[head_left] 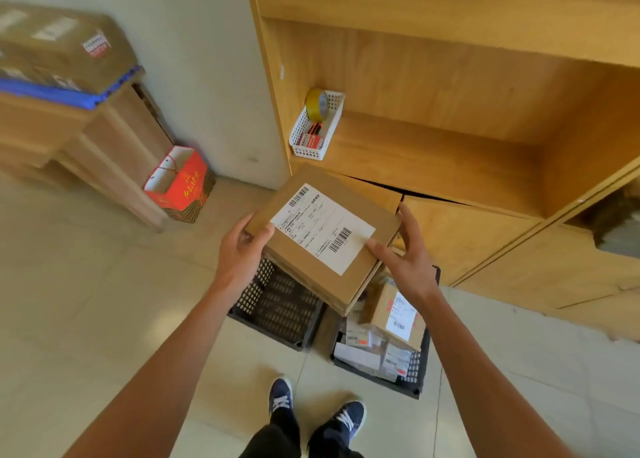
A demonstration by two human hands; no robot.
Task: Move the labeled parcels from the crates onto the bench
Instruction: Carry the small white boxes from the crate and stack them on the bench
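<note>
Two hands hold one flat brown parcel up in the air, label upward, over the crates and just in front of the wooden surface. The left hand grips its near left corner, thumb on top and fingers curled underneath. The right hand is spread wide against the right edge, thumb lying on the white label and fingers reaching up the far side.

Below the parcel sit two black crates on the tiled floor. The left crate shows only its slotted bottom. The right crate is packed with labeled parcels, a brown box tilted on top of the heap.

On the surface, at its left end, stands a white basket holding a roll of yellow tape. A red gift bag leans against a wooden cabinet by the wall, well apart from the crates. The person's dark sneakers stand just behind the crates.
</note>
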